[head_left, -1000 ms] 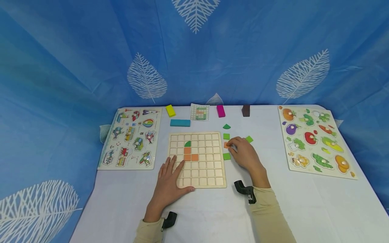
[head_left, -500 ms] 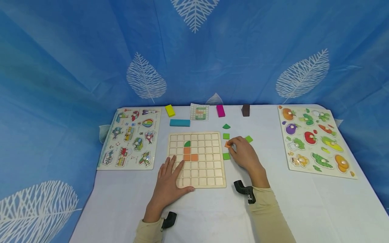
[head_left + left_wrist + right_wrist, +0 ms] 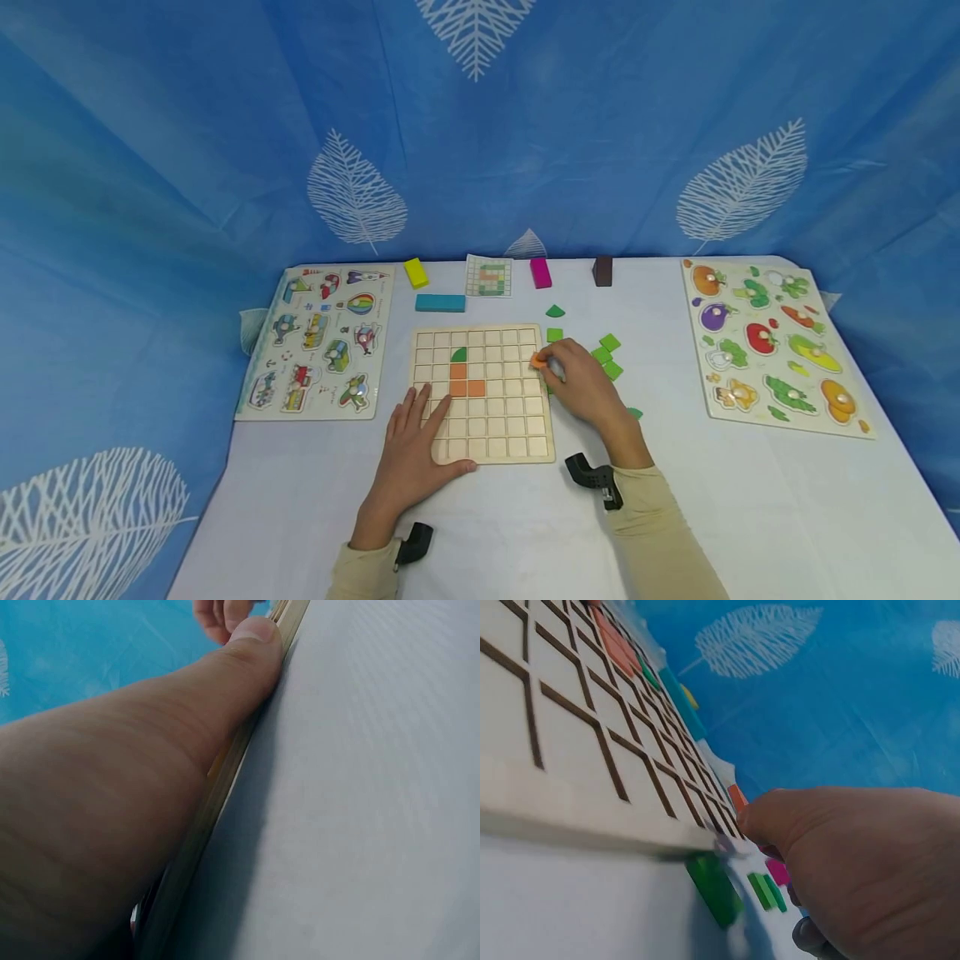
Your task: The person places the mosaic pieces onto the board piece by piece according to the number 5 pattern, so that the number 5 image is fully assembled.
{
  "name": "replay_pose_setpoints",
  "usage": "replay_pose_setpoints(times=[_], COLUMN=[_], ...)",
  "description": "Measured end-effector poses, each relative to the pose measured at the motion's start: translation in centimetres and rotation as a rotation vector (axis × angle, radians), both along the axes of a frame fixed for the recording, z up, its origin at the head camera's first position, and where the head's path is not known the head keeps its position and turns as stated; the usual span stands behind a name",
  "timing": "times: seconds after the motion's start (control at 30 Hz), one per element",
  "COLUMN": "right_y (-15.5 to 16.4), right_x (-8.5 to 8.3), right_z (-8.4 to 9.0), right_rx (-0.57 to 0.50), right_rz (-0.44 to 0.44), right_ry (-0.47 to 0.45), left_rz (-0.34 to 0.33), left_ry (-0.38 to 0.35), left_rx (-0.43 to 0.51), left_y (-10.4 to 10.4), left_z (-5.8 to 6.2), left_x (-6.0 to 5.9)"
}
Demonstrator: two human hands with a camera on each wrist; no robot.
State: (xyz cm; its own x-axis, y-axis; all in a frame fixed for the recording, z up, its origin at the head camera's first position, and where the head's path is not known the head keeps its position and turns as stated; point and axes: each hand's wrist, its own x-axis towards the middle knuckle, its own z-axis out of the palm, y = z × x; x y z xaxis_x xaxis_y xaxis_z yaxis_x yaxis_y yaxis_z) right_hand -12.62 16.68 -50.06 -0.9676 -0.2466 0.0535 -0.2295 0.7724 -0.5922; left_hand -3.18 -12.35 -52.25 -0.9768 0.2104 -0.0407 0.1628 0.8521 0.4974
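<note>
A wooden grid board (image 3: 517, 427) lies on the white table. Set in its cells are a green quarter-round tile (image 3: 459, 356) and several orange square tiles (image 3: 476, 388). My left hand (image 3: 411, 462) rests with spread fingers on the board's lower left part; in the left wrist view the thumb (image 3: 251, 656) lies along the board's edge. My right hand (image 3: 588, 387) pinches another orange square tile (image 3: 537, 361) between thumb and fingers, over the board's right edge. In the right wrist view that orange tile (image 3: 736, 797) sticks out past the thumb, and a green tile (image 3: 714, 889) lies beside the board.
Green square tiles (image 3: 611, 342) lie to the right of my right hand. Behind the board are a pattern card (image 3: 489, 276) and blue (image 3: 440, 303), yellow (image 3: 416, 272), magenta (image 3: 540, 272) and brown (image 3: 602, 271) blocks. Picture puzzles stand left (image 3: 315, 342) and right (image 3: 772, 342).
My right hand has lifted the orange tile from the table and carried it left to the board's right edge, uncovering more green tiles. My left hand has stayed in place.
</note>
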Motion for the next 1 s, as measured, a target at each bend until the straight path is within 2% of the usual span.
replay_pose_setpoints(times=[0.43,0.83,1.0], right_y=[-3.4,-5.0,-5.3], right_x=[0.9,1.4,1.6], right_z=[0.0,-0.2,-0.4], right_rx=[0.011,0.046,0.082], right_rz=[0.135,0.194,0.225], right_ry=[0.020,0.020,0.048], left_rz=[-0.004,0.000,0.001], left_ry=[-0.016,-0.040,-0.035], left_rx=[-0.006,-0.011,-0.010], left_y=[-0.1,-0.1,0.0], left_z=[-0.1,0.1,0.2], left_x=[-0.1,-0.2,-0.1])
